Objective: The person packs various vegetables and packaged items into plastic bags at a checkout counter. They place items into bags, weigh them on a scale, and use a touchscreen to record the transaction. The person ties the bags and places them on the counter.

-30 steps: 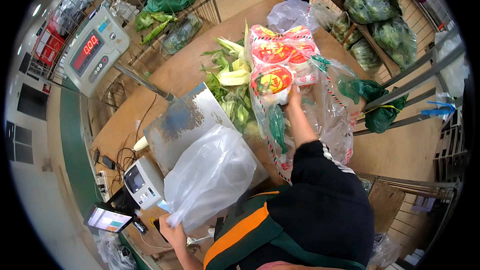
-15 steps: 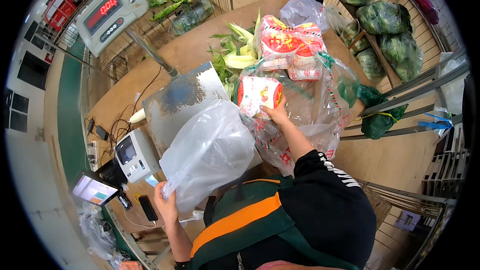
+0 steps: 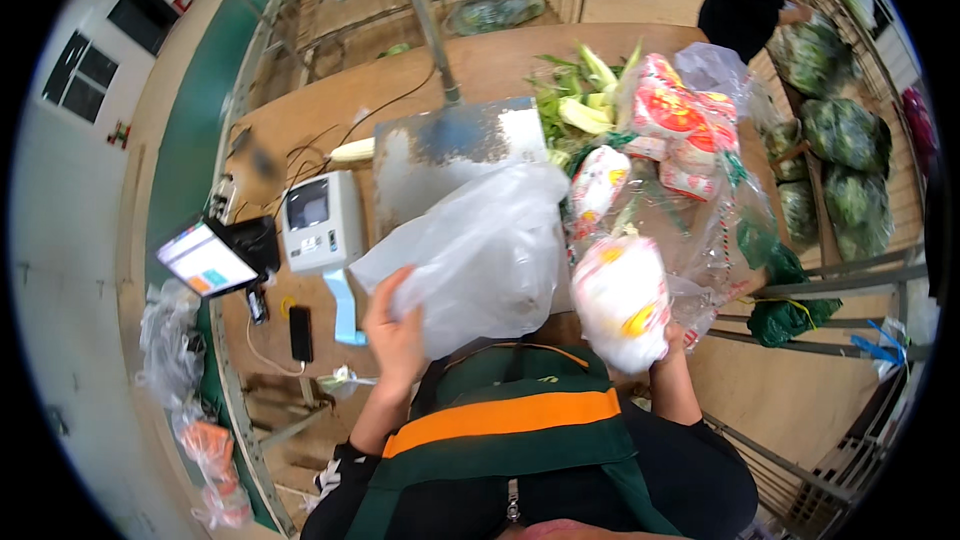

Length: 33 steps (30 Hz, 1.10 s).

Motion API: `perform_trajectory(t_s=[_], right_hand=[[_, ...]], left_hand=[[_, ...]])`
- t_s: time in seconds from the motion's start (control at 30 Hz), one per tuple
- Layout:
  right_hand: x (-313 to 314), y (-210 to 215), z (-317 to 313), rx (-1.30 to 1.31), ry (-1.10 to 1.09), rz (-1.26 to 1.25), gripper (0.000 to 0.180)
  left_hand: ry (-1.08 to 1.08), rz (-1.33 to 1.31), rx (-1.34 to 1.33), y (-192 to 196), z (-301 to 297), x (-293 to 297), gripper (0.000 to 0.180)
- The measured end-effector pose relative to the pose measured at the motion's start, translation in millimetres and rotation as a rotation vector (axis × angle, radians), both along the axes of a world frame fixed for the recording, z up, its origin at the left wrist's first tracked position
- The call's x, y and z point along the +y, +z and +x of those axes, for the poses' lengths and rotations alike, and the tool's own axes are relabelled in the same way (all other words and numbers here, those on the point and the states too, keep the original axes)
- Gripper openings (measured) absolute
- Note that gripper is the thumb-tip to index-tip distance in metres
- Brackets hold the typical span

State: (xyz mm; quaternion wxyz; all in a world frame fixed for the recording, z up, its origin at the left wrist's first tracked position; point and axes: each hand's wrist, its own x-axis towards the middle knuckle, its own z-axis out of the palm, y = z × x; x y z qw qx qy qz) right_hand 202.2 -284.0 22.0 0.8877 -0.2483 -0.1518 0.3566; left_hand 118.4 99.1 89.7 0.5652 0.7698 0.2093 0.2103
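Right hand point(image 3: 676, 340)'s got a white-and-red packet point(image 3: 622, 305) near the body; left hand point(image 3: 398, 340)'s at the translucent bag point(image 3: 485, 255) — can't tell if gripping. Looks like bagging — next move probably calls for a wide bag mouth.

Likely produce packing station: platform scale point(image 3: 455, 135), label printer point(image 3: 335, 252), bagged greens point(image 3: 845, 130), corn husks point(image 3: 585, 115).

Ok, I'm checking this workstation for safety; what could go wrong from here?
The white packet, held only by the right hand, might slip from that grip. The limp plastic bag at the left hand drapes over the metal plate and could slide. The black phone lies near the edge of the table and might get knocked off.
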Motion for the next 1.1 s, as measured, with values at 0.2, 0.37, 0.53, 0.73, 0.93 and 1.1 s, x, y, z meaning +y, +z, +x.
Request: perform_trajectory(t_s=[0.2, 0.37, 0.53, 0.73, 0.93, 1.1], right_hand=[[133.1, -10.4, 26.8, 0.061, 0.064, -0.194, 0.074], [209.6, -48.0, 142.2, 0.020, 0.016, -0.387, 0.070], [239.8, -151.2, 196.5, 0.142, -0.043, -0.473, 0.065], [209.9, -212.2, 185.5, 0.230, -0.084, -0.364, 0.060], [94.4, -23.8, 121.6, -0.572, 0.300, -0.848, 0.031], [-7.5, -96.7, 182.9, -1.013, -0.668, -1.837, 0.040]], left_hand=[[-0.777, -0.258, 0.092, 50.6, -13.1, -10.0, 0.040], [-0.900, -0.388, 0.182, 25.4, -108.3, 86.0, 0.039], [-0.821, -0.421, 0.099, 15.5, -132.8, 83.7, 0.044], [-0.620, -0.015, 0.356, 6.5, -95.1, 52.9, 0.064], [-0.519, 0.383, 0.384, -41.8, -93.4, 19.8, 0.053], [-0.080, -0.651, 0.193, -69.3, -103.8, 15.0, 0.025]])
